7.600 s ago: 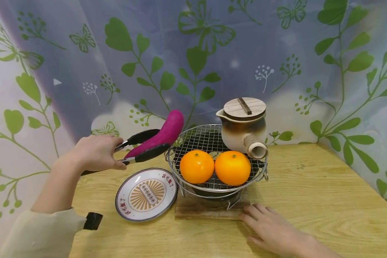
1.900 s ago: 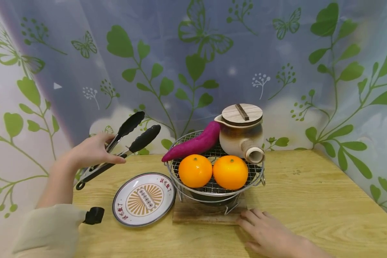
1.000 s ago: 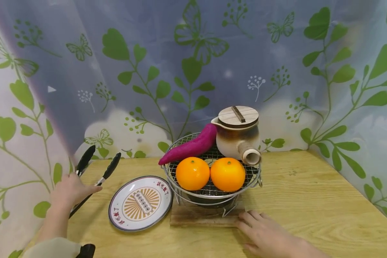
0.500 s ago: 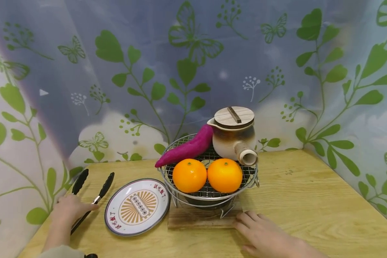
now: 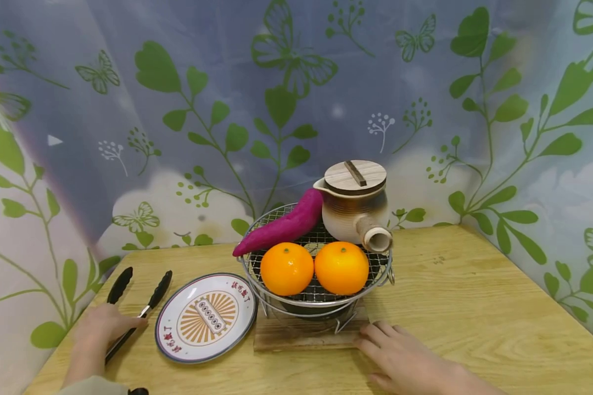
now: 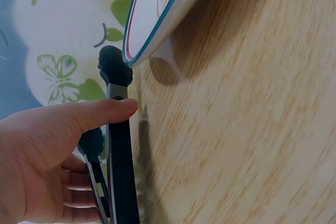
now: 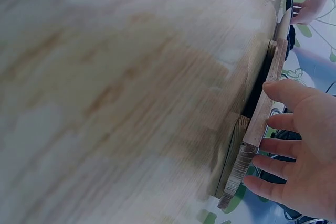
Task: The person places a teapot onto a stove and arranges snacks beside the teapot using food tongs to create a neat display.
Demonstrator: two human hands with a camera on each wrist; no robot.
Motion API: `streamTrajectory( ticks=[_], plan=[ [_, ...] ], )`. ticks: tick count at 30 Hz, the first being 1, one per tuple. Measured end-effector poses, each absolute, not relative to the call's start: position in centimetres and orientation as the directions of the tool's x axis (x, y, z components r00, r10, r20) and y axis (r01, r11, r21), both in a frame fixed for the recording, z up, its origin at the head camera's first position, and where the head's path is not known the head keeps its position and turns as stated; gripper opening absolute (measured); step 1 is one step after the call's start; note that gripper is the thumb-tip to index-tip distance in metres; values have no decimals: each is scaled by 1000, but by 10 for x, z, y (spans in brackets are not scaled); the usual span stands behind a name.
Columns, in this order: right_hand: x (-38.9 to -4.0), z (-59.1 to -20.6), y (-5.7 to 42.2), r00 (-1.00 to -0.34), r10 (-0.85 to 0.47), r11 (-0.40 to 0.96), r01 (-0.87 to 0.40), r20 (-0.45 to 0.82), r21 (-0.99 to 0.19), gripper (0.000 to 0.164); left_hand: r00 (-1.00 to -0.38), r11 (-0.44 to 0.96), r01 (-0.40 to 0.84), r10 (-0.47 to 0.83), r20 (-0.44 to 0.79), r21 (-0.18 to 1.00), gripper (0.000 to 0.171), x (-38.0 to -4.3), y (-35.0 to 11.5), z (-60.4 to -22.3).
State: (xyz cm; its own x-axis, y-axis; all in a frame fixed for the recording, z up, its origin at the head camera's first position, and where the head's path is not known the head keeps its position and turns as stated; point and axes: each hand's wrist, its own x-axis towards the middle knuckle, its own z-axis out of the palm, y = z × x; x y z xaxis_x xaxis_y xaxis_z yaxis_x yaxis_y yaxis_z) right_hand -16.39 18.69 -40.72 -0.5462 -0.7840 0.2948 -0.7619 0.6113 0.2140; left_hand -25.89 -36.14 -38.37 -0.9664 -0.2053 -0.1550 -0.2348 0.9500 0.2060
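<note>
At the table's left, my left hand holds black-tipped tongs, thumb on one arm and fingers round the other, as the left wrist view shows. The spread tongs have nothing between their tips and lie low at the table. Beside them is a white plate with a printed sunburst. My right hand rests on the table, fingertips at the right end of a wooden board. A purple sweet potato lies across the round wire grill, behind two oranges.
A clay teapot with a wooden lid and side handle stands on the grill's back right, close to the sweet potato. The grill sits on the board. A patterned curtain hangs behind the wooden table.
The sweet potato, earlier in the tongs, now lies on the grill. My left hand has carried the tongs left and down to the table beside the plate. The right hand stays put.
</note>
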Motion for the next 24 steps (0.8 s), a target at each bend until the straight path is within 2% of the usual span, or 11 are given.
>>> streamTrajectory(
  ticks=[8,24],
  plan=[
    [-163,-406,188,-536,-792,604,-758,291,247,57,-968,964,-214,-187,-169,158,92,-263,-360,-387],
    [-163,-408,187,-541,-787,609,-760,298,227,57,-967,945,-214,-170,-187,247,93,-264,-358,-389]
  ],
)
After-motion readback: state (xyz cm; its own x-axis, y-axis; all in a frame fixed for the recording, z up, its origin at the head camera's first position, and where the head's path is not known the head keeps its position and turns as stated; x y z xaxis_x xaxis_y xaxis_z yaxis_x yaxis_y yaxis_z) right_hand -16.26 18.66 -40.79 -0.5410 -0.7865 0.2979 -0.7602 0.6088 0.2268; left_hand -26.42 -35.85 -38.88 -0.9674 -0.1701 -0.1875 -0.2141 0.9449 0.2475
